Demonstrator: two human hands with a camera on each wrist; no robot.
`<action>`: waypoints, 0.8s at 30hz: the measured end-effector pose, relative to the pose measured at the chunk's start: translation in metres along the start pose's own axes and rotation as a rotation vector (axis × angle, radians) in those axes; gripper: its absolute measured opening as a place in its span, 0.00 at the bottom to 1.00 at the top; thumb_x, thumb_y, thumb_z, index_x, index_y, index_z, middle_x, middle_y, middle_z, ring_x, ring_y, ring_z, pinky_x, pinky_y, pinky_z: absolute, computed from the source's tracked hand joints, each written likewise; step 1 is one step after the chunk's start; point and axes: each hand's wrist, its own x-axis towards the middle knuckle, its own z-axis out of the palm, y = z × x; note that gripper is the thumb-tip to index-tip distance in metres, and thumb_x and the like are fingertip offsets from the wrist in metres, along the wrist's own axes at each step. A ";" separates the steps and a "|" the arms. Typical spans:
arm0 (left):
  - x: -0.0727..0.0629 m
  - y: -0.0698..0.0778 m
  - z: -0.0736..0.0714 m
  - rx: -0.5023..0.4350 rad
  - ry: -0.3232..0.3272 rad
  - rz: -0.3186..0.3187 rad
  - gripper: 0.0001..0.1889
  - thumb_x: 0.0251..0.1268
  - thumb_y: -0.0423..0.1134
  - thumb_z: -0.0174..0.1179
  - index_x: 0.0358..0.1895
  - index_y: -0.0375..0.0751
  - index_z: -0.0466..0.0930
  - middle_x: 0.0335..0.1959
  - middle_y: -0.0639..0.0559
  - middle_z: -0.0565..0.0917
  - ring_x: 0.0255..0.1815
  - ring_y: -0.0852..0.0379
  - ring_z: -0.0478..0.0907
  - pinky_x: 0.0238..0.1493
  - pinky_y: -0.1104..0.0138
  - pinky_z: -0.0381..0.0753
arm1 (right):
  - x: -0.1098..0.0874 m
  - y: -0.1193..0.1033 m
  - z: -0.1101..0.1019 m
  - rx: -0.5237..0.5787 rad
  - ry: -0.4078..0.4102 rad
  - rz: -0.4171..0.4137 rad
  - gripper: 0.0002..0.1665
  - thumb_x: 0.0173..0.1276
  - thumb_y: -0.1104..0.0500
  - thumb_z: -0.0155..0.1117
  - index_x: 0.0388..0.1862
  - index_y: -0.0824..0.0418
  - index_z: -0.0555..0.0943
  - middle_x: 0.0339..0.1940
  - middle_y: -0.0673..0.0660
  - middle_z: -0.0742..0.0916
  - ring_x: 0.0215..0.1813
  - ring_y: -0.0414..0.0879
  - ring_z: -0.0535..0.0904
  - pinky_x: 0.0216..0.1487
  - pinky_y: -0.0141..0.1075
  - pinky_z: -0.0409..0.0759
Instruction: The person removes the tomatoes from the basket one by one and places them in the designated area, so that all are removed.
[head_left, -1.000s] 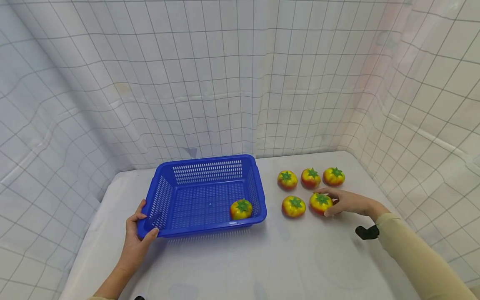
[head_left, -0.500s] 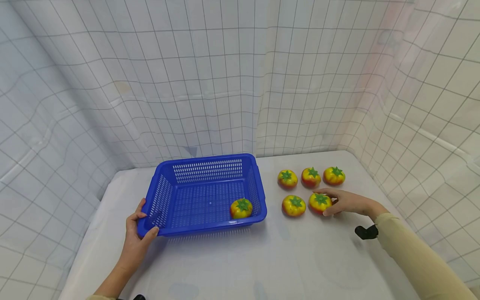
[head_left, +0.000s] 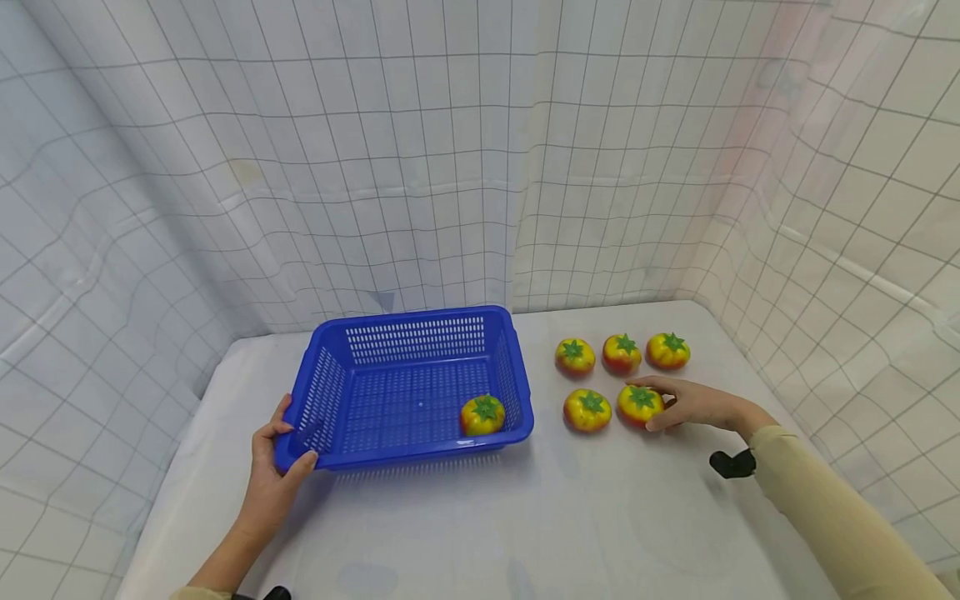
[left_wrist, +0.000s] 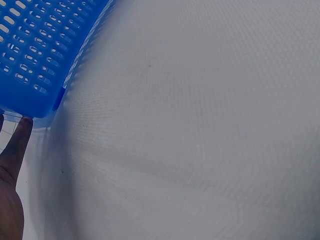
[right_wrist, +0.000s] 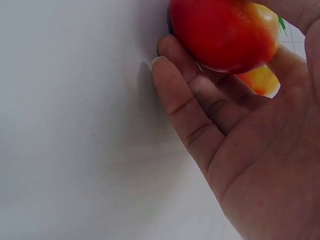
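My left hand grips the near left corner of a blue plastic basket, thumb over the rim and fingers along the outside. In the left wrist view a finger touches the basket's corner. One yellow-and-red tomato with a green star-shaped top sits inside, at the near right corner. To the right of the basket, my right hand holds another tomato between thumb and fingers, low over the white tabletop. In the right wrist view the red underside of this tomato shows, with fingers curled beneath it.
A tomato lies just left of the held one. Behind stand three more in a row: a left tomato, a middle tomato and a right tomato. White gridded curtains surround the table on the back and sides.
The right hand and its tomato have shifted very slightly left. The left hand keeps its grip, and the basket stays put.
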 end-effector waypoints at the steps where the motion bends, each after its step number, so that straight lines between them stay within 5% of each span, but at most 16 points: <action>1: 0.000 0.000 0.000 0.006 0.000 -0.003 0.26 0.71 0.23 0.53 0.62 0.47 0.53 0.85 0.57 0.42 0.83 0.49 0.40 0.63 0.82 0.63 | 0.000 0.000 0.000 -0.006 0.002 0.001 0.48 0.64 0.49 0.75 0.80 0.50 0.63 0.76 0.62 0.68 0.66 0.57 0.66 0.64 0.54 0.70; 6: 0.000 0.002 0.000 0.022 -0.001 -0.016 0.26 0.71 0.24 0.54 0.62 0.48 0.53 0.85 0.58 0.42 0.83 0.49 0.39 0.63 0.82 0.62 | 0.000 0.001 0.000 -0.017 0.009 -0.001 0.48 0.64 0.48 0.74 0.80 0.49 0.63 0.77 0.62 0.66 0.70 0.58 0.63 0.69 0.63 0.61; 19: 0.000 0.002 0.001 0.009 0.000 -0.018 0.26 0.71 0.24 0.53 0.61 0.49 0.53 0.85 0.58 0.42 0.83 0.51 0.40 0.62 0.82 0.62 | -0.003 0.003 0.001 -0.004 0.000 0.002 0.51 0.65 0.47 0.74 0.82 0.49 0.60 0.78 0.72 0.60 0.72 0.64 0.61 0.68 0.63 0.65; 24: 0.000 0.002 0.001 -0.002 0.003 -0.015 0.26 0.71 0.23 0.53 0.62 0.47 0.53 0.85 0.57 0.43 0.83 0.50 0.40 0.63 0.82 0.62 | -0.005 0.005 0.000 -0.011 0.010 0.008 0.52 0.64 0.48 0.74 0.82 0.50 0.59 0.78 0.72 0.61 0.69 0.61 0.65 0.64 0.54 0.71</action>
